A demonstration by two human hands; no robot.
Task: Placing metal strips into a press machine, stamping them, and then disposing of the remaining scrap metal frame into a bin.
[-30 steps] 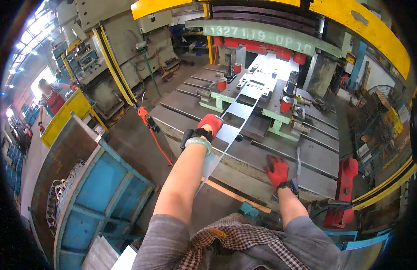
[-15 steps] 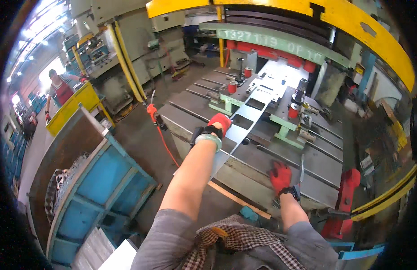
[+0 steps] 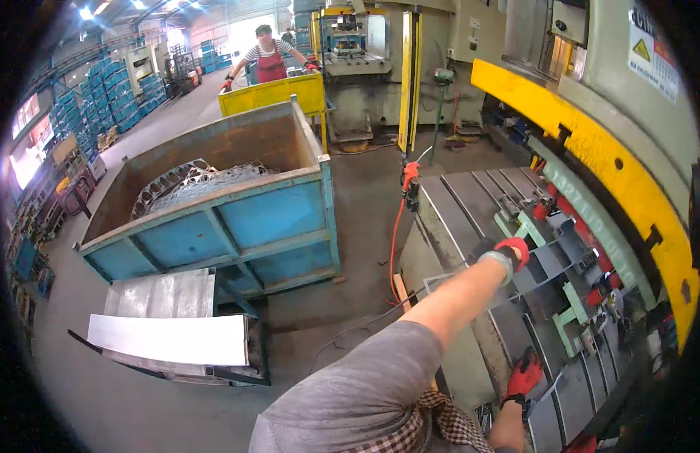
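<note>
My left hand (image 3: 511, 252), in a red glove, reaches across the press bed (image 3: 472, 198). Its fingers close on the edge of a sheet metal strip (image 3: 525, 280) with punched openings, which runs between the green supports of the die (image 3: 569, 321). The wrist and the steep view partly hide the grip. My right hand (image 3: 524, 373), also red-gloved, lies on the slotted bed nearer to me, fingers apart and nothing visible in them.
A blue scrap bin (image 3: 274, 215) holding punched metal scrap (image 3: 214, 186) stands left. Flat sheets (image 3: 168, 338) are stacked in front of it. A red air gun (image 3: 410, 175) hangs at the bed's corner. A yellow guard (image 3: 591, 132) spans the press. A person (image 3: 271, 60) stands behind a yellow bin (image 3: 274, 97).
My view has swung left, bringing the scrap bin and stacked sheets fully into sight. My left hand stays at the strip and my right hand on the bed.
</note>
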